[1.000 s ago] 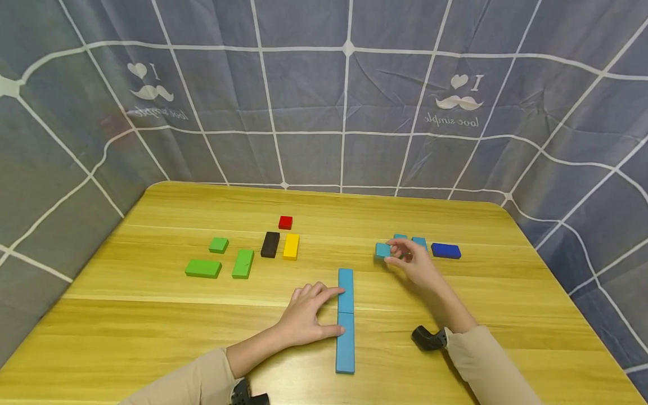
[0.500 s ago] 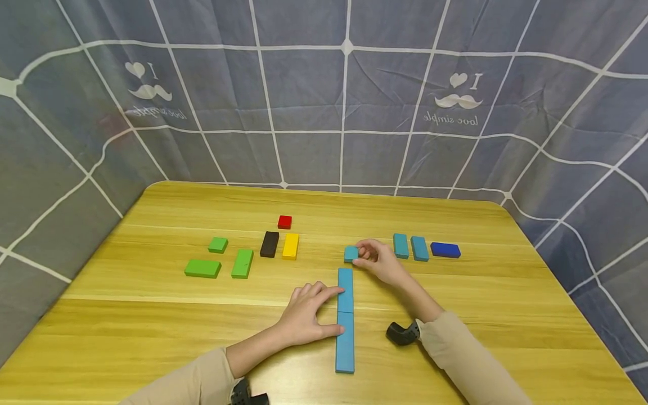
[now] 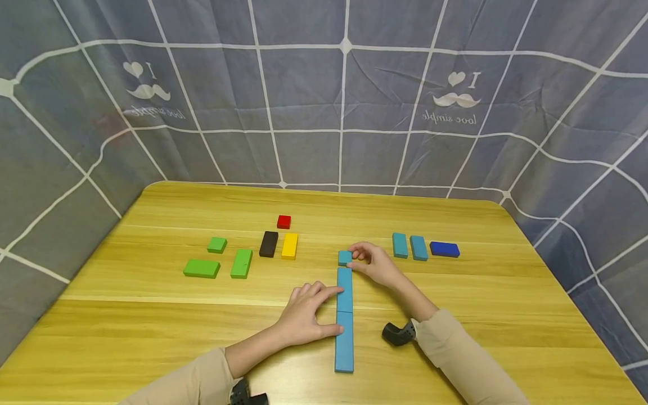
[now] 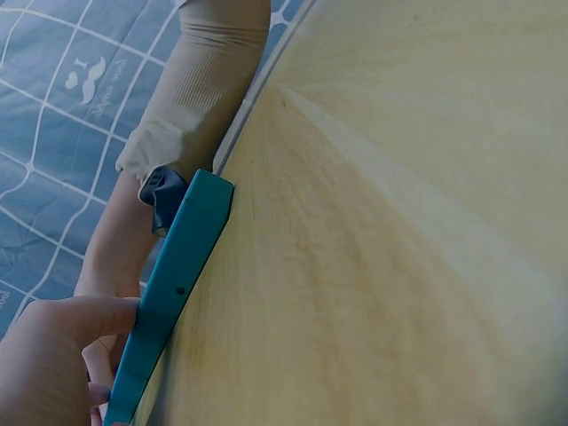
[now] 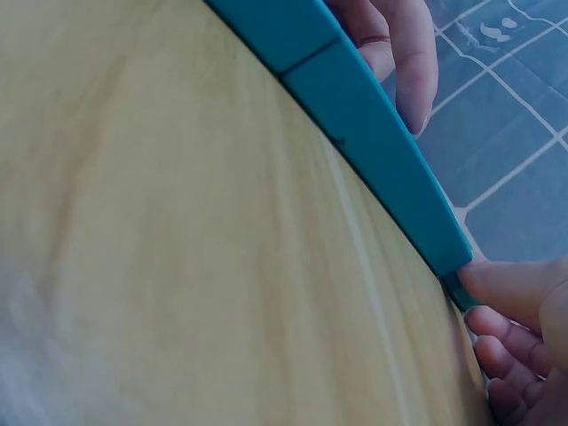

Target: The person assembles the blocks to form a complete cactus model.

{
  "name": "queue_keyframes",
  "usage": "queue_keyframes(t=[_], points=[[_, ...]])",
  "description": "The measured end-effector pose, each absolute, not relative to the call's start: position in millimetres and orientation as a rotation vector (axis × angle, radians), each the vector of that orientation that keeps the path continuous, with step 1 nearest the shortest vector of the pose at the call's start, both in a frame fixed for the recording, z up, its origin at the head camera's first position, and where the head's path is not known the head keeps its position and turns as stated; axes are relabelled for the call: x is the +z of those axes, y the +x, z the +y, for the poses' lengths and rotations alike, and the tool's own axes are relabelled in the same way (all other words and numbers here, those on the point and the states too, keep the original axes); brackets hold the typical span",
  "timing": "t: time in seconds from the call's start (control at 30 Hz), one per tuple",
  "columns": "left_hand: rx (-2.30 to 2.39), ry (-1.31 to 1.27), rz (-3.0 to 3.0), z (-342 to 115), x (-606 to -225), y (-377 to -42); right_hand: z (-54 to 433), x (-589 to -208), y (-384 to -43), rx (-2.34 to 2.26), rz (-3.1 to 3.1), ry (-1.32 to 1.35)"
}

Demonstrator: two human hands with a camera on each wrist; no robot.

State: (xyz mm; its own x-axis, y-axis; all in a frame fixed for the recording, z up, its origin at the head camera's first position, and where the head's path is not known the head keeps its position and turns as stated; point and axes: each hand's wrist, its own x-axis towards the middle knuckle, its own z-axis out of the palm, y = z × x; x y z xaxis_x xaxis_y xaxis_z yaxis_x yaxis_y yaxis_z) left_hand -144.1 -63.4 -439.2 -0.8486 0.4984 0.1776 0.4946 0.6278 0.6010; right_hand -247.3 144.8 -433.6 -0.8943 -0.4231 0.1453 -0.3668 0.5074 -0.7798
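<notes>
Two long light-blue blocks lie end to end in the head view, the farther one [image 3: 345,301] meeting the nearer one [image 3: 344,354]. My left hand [image 3: 304,316] rests against them, index fingertip on the far block and thumb tip on the near one, both digits fairly straight. Just beyond the far end sits a small light-blue block [image 3: 345,258], pinched at its right side between thumb and fingers of my right hand [image 3: 377,265]. A narrow gap shows between it and the row. In the right wrist view, the small block [image 5: 459,291] is mostly hidden.
Two light-blue blocks [image 3: 400,246] [image 3: 418,248] and a dark-blue block [image 3: 444,249] lie right. Left lie a black block [image 3: 269,244], a yellow one [image 3: 290,246], a red one [image 3: 284,222] and several green ones [image 3: 241,264]. A curtain [image 3: 314,101] hangs behind the wooden table [image 3: 152,332].
My right hand has carried the small light-blue block leftward, from beside the light-blue pair on the right to the far end of the row. My left hand has stayed in place.
</notes>
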Motion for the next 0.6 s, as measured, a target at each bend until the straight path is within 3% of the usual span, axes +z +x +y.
queue_keyframes(t=[0.6], points=[[1.049,0.874,2.835,-62.8,-439.4,-144.1,146.4,-432.7,-250.0,-1.399,2.626,-0.666]])
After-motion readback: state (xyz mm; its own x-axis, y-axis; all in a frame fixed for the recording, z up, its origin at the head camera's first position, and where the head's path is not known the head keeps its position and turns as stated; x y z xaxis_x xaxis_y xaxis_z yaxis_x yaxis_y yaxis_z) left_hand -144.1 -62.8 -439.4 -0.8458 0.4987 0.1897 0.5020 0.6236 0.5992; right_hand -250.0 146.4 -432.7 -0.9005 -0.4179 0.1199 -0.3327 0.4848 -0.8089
